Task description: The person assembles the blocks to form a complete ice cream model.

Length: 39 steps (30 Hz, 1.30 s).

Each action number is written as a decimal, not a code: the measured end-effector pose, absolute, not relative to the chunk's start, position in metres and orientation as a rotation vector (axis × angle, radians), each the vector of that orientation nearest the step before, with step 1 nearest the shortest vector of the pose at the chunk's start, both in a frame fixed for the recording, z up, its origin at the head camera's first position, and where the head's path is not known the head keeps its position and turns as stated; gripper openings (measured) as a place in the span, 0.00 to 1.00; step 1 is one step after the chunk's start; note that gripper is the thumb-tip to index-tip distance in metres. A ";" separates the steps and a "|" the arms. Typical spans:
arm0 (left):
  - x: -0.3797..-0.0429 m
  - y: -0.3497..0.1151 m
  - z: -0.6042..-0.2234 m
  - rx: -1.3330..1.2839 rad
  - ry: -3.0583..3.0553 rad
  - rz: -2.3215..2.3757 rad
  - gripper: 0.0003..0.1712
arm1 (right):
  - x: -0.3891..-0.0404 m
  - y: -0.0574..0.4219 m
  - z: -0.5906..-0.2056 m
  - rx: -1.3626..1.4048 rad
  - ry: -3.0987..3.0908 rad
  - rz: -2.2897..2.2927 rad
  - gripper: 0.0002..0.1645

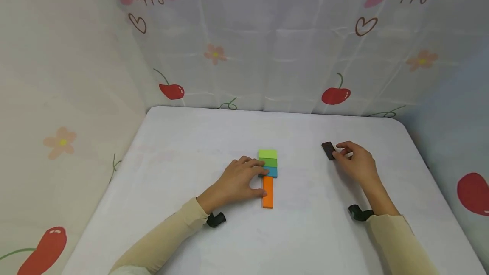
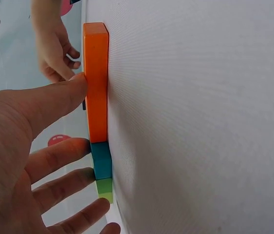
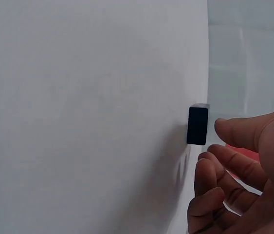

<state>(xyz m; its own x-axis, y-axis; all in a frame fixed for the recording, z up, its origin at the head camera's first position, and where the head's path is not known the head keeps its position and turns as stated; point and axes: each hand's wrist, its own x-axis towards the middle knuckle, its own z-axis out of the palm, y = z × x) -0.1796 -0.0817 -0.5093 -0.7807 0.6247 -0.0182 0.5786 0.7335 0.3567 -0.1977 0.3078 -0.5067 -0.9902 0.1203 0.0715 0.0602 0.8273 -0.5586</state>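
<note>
From the head view, the left hand (image 1: pixel 240 180) lies flat, straight fingers touching a row of blocks: orange block (image 1: pixel 268 192), blue block (image 1: pixel 271 172), dark green block (image 1: pixel 269 162), light green block (image 1: pixel 268 154). The right hand (image 1: pixel 355 162) sits just beside the dark block (image 1: pixel 327 150), fingers loosely curled; contact is unclear. The white counter (image 1: pixel 183 147) is cloth-covered, between printed curtains (image 1: pixel 267 37).

At the left wrist, the thumb (image 2: pixel 54 95) presses the orange block's (image 2: pixel 97 83) long side. It looks rigid, light and smooth, best pinched across its long sides.

At the right wrist, the fingertips (image 3: pixel 224 127) stand probably just short of the dark block (image 3: pixel 197 125), holding nothing.
</note>
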 end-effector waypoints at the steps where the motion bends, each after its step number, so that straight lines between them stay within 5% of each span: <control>1: -0.179 -0.081 -0.509 0.974 2.793 0.507 0.35 | -0.196 0.310 -0.508 -0.148 -2.908 0.880 0.25; 39: -0.182 -0.084 -0.514 0.990 2.799 0.509 0.36 | -0.196 0.309 -0.516 -0.158 -2.939 0.899 0.28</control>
